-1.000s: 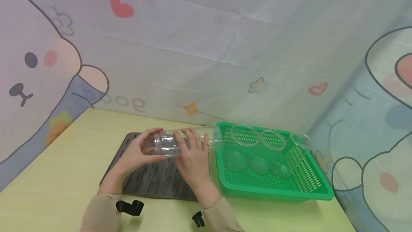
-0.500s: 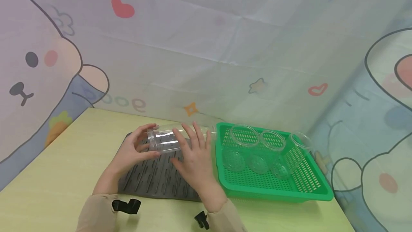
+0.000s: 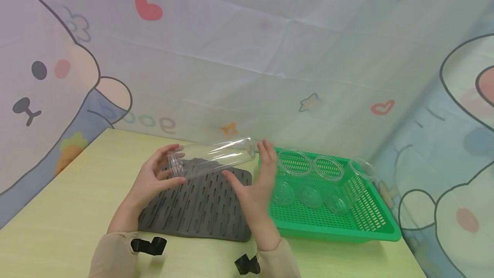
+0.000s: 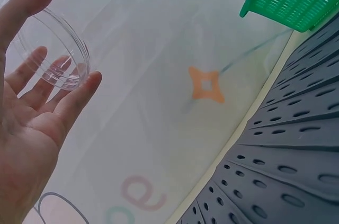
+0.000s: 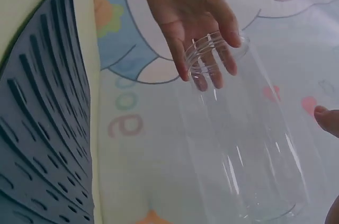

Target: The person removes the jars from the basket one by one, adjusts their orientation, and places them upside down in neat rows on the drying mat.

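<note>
A clear plastic jar (image 3: 218,154) lies on its side in the air above the dark grey slotted mat (image 3: 200,211), its base end tipped slightly up. My left hand (image 3: 152,175) grips the threaded mouth end, thumb on the near side and fingers on the far side. In the left wrist view, the jar's rim (image 4: 79,68) sits between thumb and fingers. At the base end, my right hand (image 3: 256,190) is spread wide, fingers straight and thumb held away from the wall. The right wrist view shows the transparent jar (image 5: 249,139) with only that thumb at the edge.
A green perforated basket (image 3: 335,230) stands right of the mat, holding 3 upright clear containers (image 3: 281,194). Behind the pale yellow table (image 3: 77,209) hangs a printed cloth (image 3: 231,55). The right hand overlaps the basket's left side in the head view.
The jar has shifted left with my left hand and its base end has tilted up. My right hand has let go of the jar's body and moved right to its base end.
</note>
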Tool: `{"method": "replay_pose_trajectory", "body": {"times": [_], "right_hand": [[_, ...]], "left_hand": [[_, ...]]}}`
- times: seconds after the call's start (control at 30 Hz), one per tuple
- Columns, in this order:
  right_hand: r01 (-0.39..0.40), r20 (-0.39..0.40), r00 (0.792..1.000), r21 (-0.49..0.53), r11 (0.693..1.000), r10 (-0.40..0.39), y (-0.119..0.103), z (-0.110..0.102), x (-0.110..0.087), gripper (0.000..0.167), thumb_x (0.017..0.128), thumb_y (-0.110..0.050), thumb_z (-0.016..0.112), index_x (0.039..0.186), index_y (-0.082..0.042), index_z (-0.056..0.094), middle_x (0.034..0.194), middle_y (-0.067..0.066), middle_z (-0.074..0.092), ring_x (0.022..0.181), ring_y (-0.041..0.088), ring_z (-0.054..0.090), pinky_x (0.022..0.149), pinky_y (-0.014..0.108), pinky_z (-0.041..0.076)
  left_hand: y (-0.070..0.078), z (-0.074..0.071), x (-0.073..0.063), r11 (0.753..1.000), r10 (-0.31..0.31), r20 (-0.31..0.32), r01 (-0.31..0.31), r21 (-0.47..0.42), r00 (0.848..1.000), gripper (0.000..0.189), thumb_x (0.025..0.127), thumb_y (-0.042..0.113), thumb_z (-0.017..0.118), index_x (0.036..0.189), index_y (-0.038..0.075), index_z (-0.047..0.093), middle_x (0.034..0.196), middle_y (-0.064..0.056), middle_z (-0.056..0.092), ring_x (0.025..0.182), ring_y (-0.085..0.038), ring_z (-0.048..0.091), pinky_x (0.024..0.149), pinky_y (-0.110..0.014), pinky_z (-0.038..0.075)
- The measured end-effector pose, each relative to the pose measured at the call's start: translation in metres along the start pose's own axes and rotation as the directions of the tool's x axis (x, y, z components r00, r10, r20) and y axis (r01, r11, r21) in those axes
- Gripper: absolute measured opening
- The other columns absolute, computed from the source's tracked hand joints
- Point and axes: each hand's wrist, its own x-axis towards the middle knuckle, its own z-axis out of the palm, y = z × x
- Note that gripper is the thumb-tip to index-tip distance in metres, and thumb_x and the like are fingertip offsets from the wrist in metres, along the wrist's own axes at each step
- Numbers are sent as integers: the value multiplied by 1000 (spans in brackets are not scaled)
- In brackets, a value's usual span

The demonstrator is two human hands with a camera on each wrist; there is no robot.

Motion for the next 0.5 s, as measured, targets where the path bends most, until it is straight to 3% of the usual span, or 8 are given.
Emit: {"method": "replay_pose_trajectory", "body": {"times": [0.1, 0.17, 0.23, 0.33, 0.5], "right_hand": [[-163, -45, 984, 128, 978, 170, 0, -1, -1, 94, 72, -18, 88, 148, -1, 36, 154, 16, 35, 145, 32, 28, 119, 55, 26], [-279, -48, 953, 240, 930, 299, -1, -2, -1, 96, 74, -14, 86, 151, -4, 30, 157, 12, 31, 147, 31, 26, 119, 55, 26], [-378, -34, 908, 362, 852, 417, 0, -2, 1, 98, 77, -12, 83, 154, -6, 23, 159, 10, 26, 148, 30, 23, 119, 55, 26], [-485, 17, 829, 519, 704, 558, 1, -2, 3, 101, 79, -10, 80, 156, -10, 15, 161, 8, 20, 148, 29, 21, 119, 54, 27], [-578, 115, 724, 640, 506, 681, 0, 2, 2, 101, 81, -5, 74, 157, -10, 7, 161, 11, 17, 149, 32, 19, 119, 53, 29]], "left_hand": [[0, 1, 0, 1000, 13, -4, -13, -26, 1000, 77, 83, -2, 73, 149, 13, 36, 145, 14, 44, 127, 7, 45, 97, -7, 42], [-1, 2, 1, 999, 21, -8, -21, -39, 1000, 77, 83, -3, 72, 149, 14, 36, 145, 15, 43, 127, 7, 46, 96, -6, 42], [-2, 3, 1, 998, 28, -12, -29, -48, 1000, 76, 83, -4, 72, 149, 13, 37, 144, 16, 43, 127, 7, 46, 96, -6, 42], [-4, 4, 2, 997, 37, -17, -38, -64, 999, 76, 83, -6, 71, 148, 11, 37, 143, 17, 43, 127, 6, 46, 96, -7, 43], [-7, 5, 2, 995, 53, -21, -54, -84, 998, 75, 83, -7, 70, 149, 6, 35, 142, 18, 44, 127, 5, 47, 96, -7, 44]]}}
